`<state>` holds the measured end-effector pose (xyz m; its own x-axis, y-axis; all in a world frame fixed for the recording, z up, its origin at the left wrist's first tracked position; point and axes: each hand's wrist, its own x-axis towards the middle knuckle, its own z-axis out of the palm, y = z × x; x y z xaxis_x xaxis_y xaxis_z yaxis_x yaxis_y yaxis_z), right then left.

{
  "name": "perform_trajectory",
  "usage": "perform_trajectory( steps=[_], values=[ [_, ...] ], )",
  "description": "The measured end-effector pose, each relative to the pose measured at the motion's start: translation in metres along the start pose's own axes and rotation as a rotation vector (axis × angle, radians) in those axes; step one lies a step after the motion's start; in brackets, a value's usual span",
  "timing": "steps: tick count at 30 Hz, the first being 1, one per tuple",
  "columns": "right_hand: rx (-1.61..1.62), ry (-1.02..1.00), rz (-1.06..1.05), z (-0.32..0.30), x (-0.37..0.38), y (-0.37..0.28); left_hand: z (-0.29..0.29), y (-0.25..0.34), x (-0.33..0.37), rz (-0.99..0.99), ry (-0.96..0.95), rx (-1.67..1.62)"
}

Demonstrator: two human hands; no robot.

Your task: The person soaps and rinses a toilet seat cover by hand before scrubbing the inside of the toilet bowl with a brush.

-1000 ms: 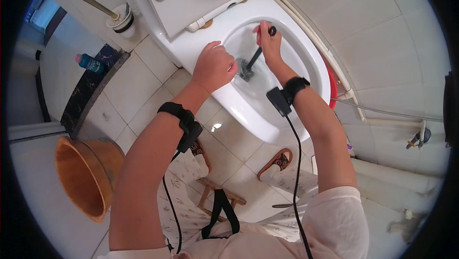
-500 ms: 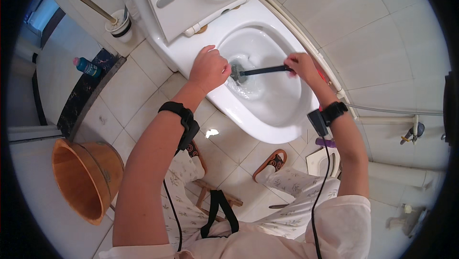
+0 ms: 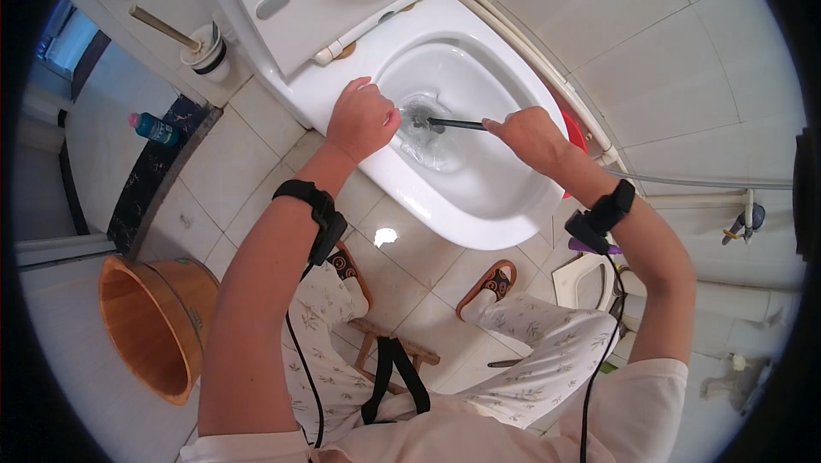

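Observation:
A white toilet [image 3: 428,213] stands in front of me with its lid and seat raised. My right hand [image 3: 530,140] is closed around the black handle of a toilet brush [image 3: 462,124], above the right side of the bowl. The handle points left, and its dark head dips into churned water [image 3: 428,112] at the bottom, where its shape is blurred. My left hand [image 3: 363,118] is curled into a fist at the left rim. Its fingertips are turned under, so whatever they may hold is hidden.
A white brush holder [image 3: 208,53] with a handled brush hangs at the upper left. A bottle [image 3: 156,129] stands on the dark threshold. At lower left is a wooden bucket [image 3: 154,326]. A red basin [image 3: 575,132] shows behind the toilet. Pipes and a hose [image 3: 701,181] run along the right wall.
My right hand has moved left and slightly down, turning its back upward, and less of the brush handle shows. The left hand stays at the rim. The view has shifted slightly.

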<state>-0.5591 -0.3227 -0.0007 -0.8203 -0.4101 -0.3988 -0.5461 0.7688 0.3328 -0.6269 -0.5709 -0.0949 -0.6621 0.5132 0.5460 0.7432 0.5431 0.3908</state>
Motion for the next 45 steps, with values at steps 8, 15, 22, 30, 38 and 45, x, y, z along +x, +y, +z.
perform_trajectory(
  steps=[8,15,22,30,38,45],
  values=[
    [-0.103,-0.006,-0.212,-0.011,0.062,-0.011,0.005,-0.002,-0.005,0.035,0.06,0.006],
    [-0.088,-0.19,-0.316,-0.019,0.132,0.003,0.003,-0.002,-0.001,0.031,-0.014,0.077],
    [0.912,-0.557,0.219,0.039,0.084,0.051,0.003,-0.003,-0.002,0.003,-0.041,0.071],
    [0.128,0.151,-0.138,0.043,0.03,0.01,0.003,-0.001,0.0,-0.012,-0.036,0.03],
    [-0.367,-0.022,-0.386,-0.042,0.091,-0.012,0.002,-0.005,-0.004,-0.002,-0.03,0.034],
    [-0.305,-0.135,-0.449,-0.028,0.125,-0.053,0.003,-0.004,-0.002,0.03,-0.014,0.005]
  ],
)
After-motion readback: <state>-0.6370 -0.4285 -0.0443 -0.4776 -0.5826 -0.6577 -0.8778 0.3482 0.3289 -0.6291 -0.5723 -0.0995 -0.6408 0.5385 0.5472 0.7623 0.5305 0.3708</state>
